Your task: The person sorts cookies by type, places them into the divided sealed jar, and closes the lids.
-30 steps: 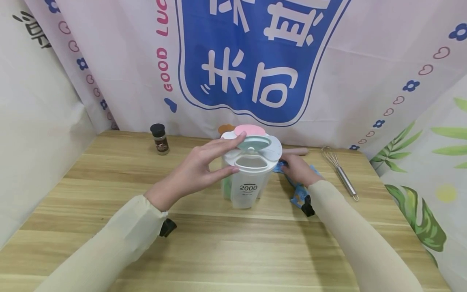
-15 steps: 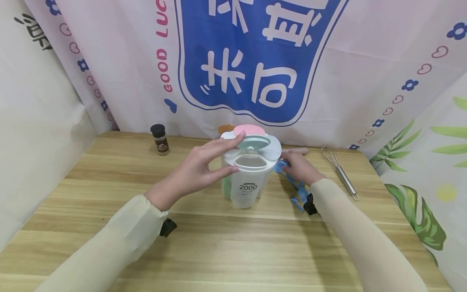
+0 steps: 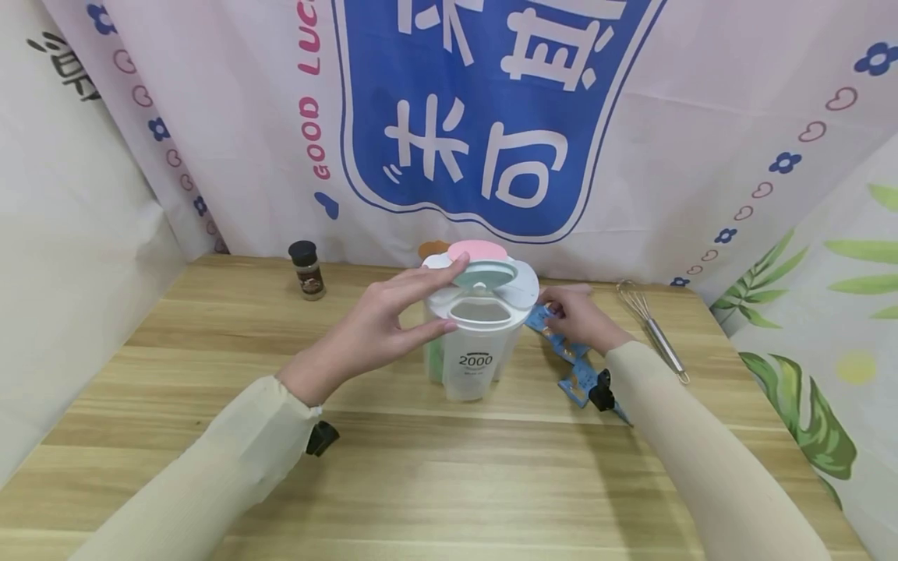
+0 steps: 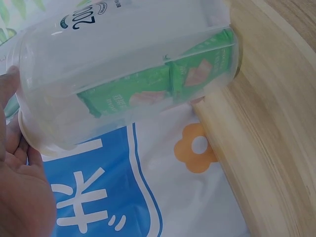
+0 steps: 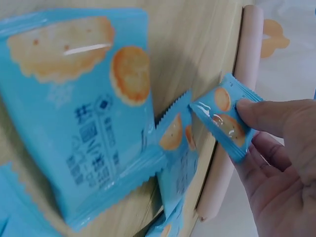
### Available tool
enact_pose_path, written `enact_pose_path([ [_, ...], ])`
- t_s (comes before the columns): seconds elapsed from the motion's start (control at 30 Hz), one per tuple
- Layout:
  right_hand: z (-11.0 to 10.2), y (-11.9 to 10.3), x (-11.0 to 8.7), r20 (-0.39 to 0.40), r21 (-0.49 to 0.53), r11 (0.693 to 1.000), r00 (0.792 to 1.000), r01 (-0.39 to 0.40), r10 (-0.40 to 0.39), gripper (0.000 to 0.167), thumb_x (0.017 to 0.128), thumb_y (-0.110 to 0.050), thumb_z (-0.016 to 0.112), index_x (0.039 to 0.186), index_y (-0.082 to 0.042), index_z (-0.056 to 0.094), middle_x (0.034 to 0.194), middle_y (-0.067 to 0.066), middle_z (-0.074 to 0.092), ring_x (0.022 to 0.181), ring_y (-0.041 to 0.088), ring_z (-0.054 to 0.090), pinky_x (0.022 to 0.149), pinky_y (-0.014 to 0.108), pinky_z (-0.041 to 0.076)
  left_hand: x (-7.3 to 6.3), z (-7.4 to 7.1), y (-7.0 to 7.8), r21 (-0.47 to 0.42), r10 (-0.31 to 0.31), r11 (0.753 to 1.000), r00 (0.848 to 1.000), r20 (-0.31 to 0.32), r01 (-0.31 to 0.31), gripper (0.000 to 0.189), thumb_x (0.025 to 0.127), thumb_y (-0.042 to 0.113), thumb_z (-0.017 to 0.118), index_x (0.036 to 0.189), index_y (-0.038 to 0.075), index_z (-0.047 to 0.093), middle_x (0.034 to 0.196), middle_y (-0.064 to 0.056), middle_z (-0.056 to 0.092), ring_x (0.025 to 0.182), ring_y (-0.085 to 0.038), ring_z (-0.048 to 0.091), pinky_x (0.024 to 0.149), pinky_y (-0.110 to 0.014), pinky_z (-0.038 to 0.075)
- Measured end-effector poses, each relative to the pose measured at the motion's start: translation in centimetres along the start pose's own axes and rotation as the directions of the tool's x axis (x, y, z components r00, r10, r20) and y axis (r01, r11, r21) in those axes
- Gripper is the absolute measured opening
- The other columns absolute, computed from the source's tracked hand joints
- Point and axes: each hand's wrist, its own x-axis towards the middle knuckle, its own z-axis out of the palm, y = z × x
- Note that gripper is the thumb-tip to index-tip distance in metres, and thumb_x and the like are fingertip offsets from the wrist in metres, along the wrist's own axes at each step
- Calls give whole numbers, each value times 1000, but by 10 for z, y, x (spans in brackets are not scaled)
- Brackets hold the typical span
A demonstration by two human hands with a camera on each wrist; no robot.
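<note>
A clear storage container marked 2000 stands upright on the table, its white lid bearing a raised pale green flap over an uncovered opening. My left hand holds the lid, index finger at the flap and thumb at the front rim. Green snack packets show through the container's side. To its right, my right hand pinches a small blue biscuit packet between thumb and fingers. More blue biscuit packets lie beneath and beside that hand.
Behind the right hand, a pale pink rod lies along the table's back edge. A wire whisk rests farther right. At the back left stands a black-capped seasoning bottle. A printed cloth hangs behind the table.
My right hand has shifted slightly right and toward me, and more of the blue biscuit packets shows below it. The left hand stays at the container's lid.
</note>
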Motion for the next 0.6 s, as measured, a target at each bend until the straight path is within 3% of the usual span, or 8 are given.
enact_pose_path([
  [0.13, -2, 4, -4, -40, 23, 1000, 999, 2, -1, 29, 93, 9, 67, 121, 13, 62, 107, 27, 69, 96, 36, 67, 88, 48, 60, 0, 0, 0, -1, -1, 1000, 1000, 1, 1, 74, 91, 13, 82, 157, 13, 48, 156, -9, 58, 144, -29, 57, 120, -49, 48],
  [0.3, -7, 7, -11, -55, 62, 996, 997, -59, 63, 32, 96, 5, 66, 126, 14, 58, 116, 31, 66, 107, 43, 67, 97, 56, 59, 0, 0, 0, 3, -2, 1000, 1000, 5, 2, 76, 91, 14, 82, 158, 14, 47, 156, -9, 58, 144, -28, 57, 121, -49, 47],
  [0.5, -11, 7, -17, -87, 140, 981, 985, -133, 146, 33, 101, -3, 64, 128, 12, 53, 117, 32, 66, 111, 45, 67, 99, 53, 60, -1, 0, -1, 0, 10, 1000, 1000, -2, -10, 75, 91, 13, 82, 158, 13, 48, 156, -9, 58, 144, -29, 57, 121, -50, 47],
  [0.6, -14, 6, -21, -115, 192, 968, 976, -160, 184, 35, 102, -7, 65, 130, 10, 52, 118, 30, 66, 110, 40, 68, 95, 43, 61, 0, 1, -2, 1, 16, 1000, 1000, -2, -16, 74, 92, 14, 82, 158, 14, 48, 156, -9, 57, 144, -29, 57, 121, -50, 47],
])
